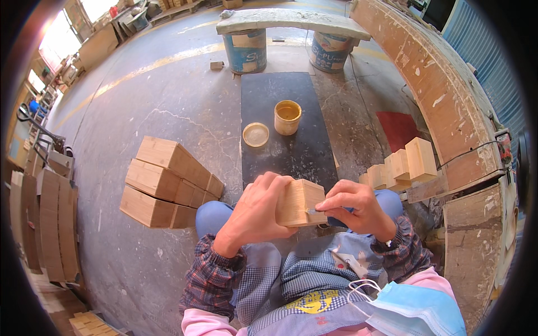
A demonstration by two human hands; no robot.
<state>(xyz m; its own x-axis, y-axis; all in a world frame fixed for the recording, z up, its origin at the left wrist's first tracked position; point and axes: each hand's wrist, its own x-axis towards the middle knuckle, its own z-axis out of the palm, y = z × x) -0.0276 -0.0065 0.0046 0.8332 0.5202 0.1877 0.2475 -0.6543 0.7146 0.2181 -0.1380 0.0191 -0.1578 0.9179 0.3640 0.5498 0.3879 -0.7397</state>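
My left hand [252, 208] is closed around a pale wooden box-shaped block [297, 200] in front of my lap, fingers over its top and thumb beneath. My right hand [357, 206] pinches a small thin tool [312, 211] with a metallic-looking tip. That tip touches the block's right side near an edge; the handle is hidden in my fingers, so its exact kind cannot be made out. Beyond my hands, an open tub [288, 126] with yellowish-brown contents stands on a dark board [280, 89]. Its round pale lid [256, 135] lies to the left.
Similar wooden blocks are stacked on the floor at left [151, 193], and more stand in a row at right [420, 159]. A plank bench [291, 19] rests on two blue buckets [245, 53] ahead. A wooden panel [437, 84] runs along the right.
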